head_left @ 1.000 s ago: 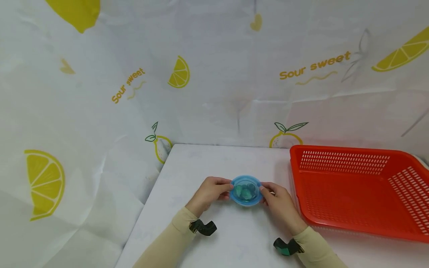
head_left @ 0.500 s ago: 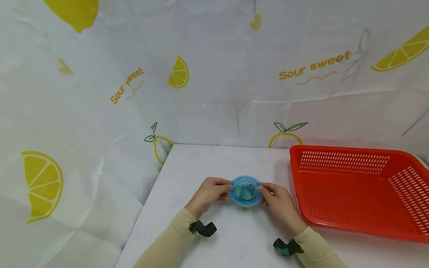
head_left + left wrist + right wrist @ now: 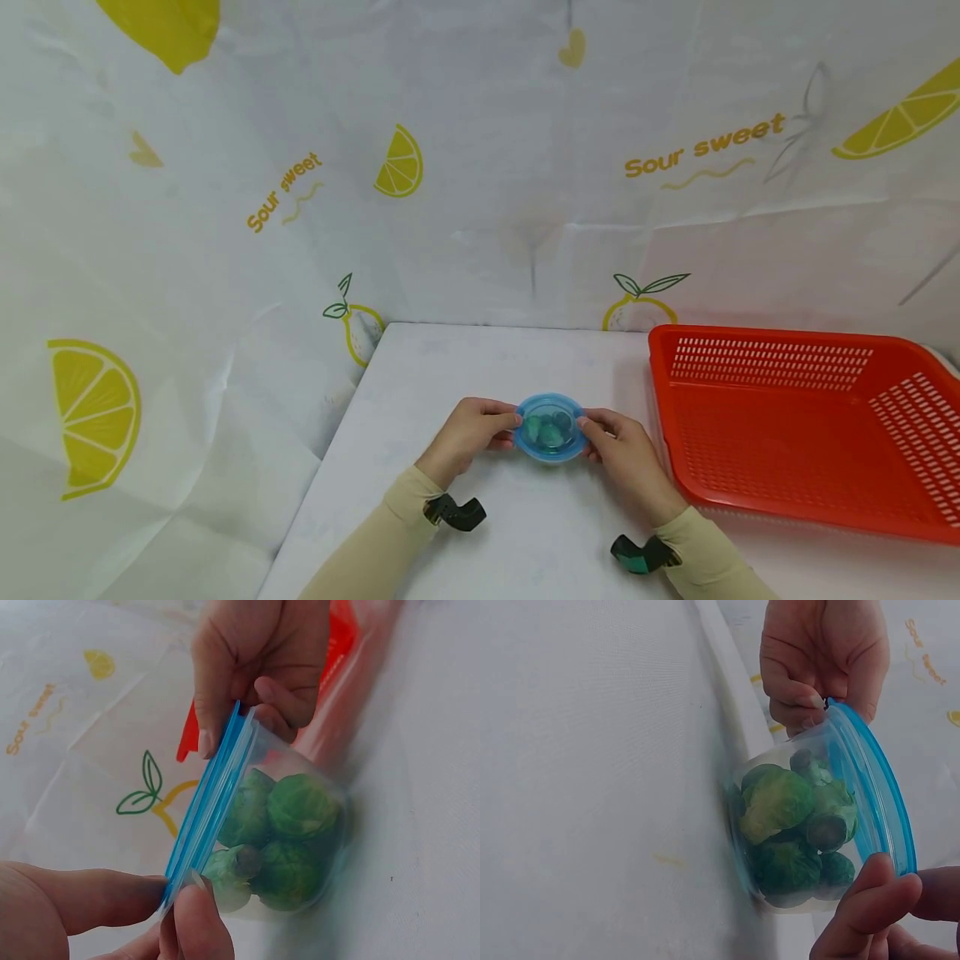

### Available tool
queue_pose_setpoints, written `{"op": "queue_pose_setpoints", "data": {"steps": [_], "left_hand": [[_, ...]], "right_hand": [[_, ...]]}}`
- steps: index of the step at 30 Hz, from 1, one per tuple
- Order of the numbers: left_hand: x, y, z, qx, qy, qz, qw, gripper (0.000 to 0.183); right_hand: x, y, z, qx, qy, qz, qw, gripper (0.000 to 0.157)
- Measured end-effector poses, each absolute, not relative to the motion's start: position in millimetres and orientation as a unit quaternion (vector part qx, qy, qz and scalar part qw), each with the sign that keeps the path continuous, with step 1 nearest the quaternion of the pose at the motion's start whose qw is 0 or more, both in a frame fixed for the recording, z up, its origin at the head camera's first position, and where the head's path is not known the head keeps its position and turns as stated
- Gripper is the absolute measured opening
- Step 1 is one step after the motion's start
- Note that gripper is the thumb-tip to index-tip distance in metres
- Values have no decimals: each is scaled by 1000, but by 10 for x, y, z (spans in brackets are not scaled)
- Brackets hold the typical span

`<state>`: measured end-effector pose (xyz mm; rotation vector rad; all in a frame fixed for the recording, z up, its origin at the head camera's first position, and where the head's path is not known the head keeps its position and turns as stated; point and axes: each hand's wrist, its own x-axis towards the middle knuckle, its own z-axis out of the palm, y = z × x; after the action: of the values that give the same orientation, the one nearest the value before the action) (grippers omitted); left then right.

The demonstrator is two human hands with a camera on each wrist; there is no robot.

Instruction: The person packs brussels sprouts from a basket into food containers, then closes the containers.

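A small clear plastic container [image 3: 780, 825] with a blue lid [image 3: 550, 403] sits between my hands over the white table. Several Brussels sprouts [image 3: 289, 825] show through its wall in both wrist views. My left hand [image 3: 472, 429] pinches the lid's left edge, thumb on top and fingers under the rim. On the opposite edge my right hand [image 3: 618, 450] pinches the rim in the same way. The lid lies over the container's mouth all along the part that shows.
A large red plastic basket [image 3: 795, 450] with slotted walls stands at the right of the white table [image 3: 450, 358]. Behind and to the left hangs a white cloth [image 3: 487, 167] printed with lemons. Dark camera mounts [image 3: 461, 511] are strapped on both wrists.
The right thumb has shifted slightly on the lid's edge over the last second. Otherwise both hands and the container stay almost in place.
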<state>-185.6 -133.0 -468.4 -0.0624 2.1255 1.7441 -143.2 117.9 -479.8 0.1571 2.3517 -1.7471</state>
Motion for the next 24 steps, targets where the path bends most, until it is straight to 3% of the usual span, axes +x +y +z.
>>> {"op": "queue_pose_setpoints", "data": {"steps": [24], "left_hand": [[-1887,-1339,-4764,-26,742,641,197,30]], "right_hand": [[-1465,1164,-4816,50,794,-599,95,38]]}}
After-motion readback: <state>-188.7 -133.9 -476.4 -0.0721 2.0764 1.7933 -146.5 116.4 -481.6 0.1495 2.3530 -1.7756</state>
